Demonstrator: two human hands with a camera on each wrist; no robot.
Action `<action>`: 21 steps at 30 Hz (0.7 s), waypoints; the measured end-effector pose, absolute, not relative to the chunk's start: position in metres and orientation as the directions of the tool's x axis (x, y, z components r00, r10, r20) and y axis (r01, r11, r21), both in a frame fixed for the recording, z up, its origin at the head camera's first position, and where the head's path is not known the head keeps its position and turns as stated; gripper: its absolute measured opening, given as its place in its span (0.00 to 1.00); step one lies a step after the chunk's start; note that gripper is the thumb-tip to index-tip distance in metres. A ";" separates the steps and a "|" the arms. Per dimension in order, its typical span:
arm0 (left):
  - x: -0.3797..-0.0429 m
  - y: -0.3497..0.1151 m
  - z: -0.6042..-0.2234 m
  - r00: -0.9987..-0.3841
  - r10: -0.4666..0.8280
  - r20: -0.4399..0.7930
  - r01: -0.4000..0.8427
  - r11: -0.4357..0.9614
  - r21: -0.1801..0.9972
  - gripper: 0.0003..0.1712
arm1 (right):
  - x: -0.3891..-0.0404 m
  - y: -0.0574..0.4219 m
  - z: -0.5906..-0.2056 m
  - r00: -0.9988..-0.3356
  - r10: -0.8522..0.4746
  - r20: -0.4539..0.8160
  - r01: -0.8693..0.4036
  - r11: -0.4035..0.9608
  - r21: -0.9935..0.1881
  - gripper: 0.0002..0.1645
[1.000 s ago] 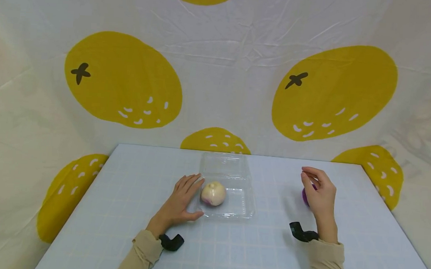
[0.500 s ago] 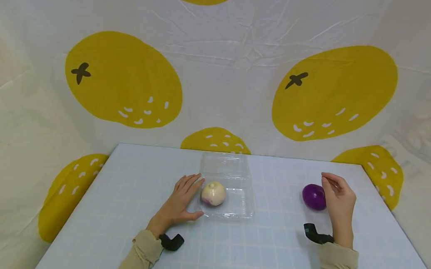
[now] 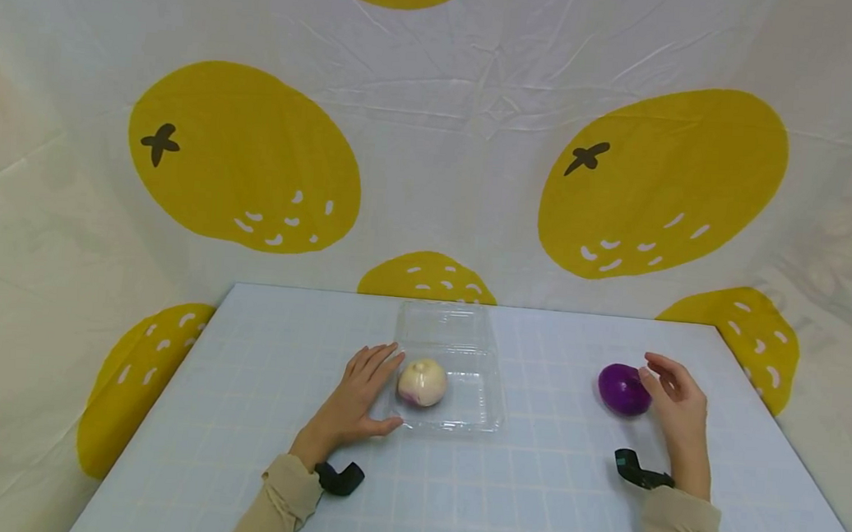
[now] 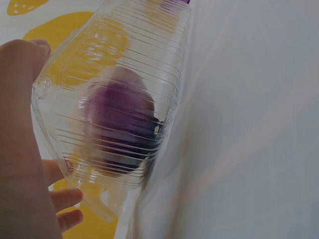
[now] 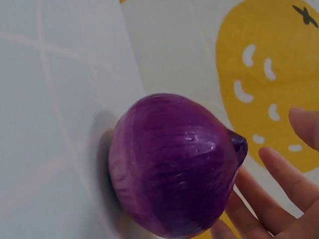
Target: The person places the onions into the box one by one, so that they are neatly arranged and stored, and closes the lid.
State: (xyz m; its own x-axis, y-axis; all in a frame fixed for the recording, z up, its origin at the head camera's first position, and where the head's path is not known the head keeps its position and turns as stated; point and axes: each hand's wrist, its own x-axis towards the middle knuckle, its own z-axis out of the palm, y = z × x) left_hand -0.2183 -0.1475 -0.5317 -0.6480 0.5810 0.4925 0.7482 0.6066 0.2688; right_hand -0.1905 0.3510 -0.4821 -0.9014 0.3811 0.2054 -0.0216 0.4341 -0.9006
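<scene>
A clear plastic clamshell box (image 3: 472,397) lies with its lid (image 3: 444,325) folded back on the table. Inside its left half sits a cream-coloured turnip (image 3: 422,383) with a purple patch; through the ribbed plastic the left wrist view shows the turnip's (image 4: 119,112) purple part. My left hand (image 3: 353,397) spreads along the box's left edge, thumb and fingertips at its corners. At the right stands a glossy purple onion (image 3: 623,389), whose dark pointed tip shows in the right wrist view. My right hand (image 3: 679,407) is just right of this onion (image 5: 174,167), fingers loosely bent, holding nothing.
The pale checked table (image 3: 528,504) ends at a white cloth backdrop (image 3: 447,177) printed with yellow fruit. Black wrist-camera mounts (image 3: 340,479) stick out from both wrists, close above the table.
My right hand has moved right and slightly toward me, from in front of the onion to its right side, uncovering it. The left hand and the box stay put.
</scene>
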 end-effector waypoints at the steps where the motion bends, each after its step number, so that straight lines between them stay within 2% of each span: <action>1: -0.218 -0.147 -0.532 -0.648 0.581 0.493 0.748 0.607 0.268 0.53 | -0.190 0.353 -0.484 -0.910 0.362 0.202 -0.023 0.443 -0.896 0.29; 7: -0.217 -0.147 -0.531 -0.648 0.582 0.492 0.749 0.604 0.273 0.53 | -0.187 0.359 -0.493 -0.971 0.231 0.059 0.054 0.455 -0.889 0.44; 12: -0.217 -0.147 -0.531 -0.648 0.581 0.493 0.749 0.603 0.274 0.53 | -0.188 0.360 -0.496 -0.983 0.174 -0.053 0.122 0.417 -0.901 0.55; 17: -0.218 -0.147 -0.531 -0.642 0.581 0.500 0.754 0.596 0.275 0.52 | -0.187 0.361 -0.497 -0.985 0.151 -0.086 0.142 0.410 -0.901 0.60; 21: -0.218 -0.148 -0.531 -0.639 0.581 0.504 0.756 0.595 0.272 0.52 | -0.188 0.361 -0.499 -0.986 0.145 -0.086 0.142 0.443 -0.885 0.59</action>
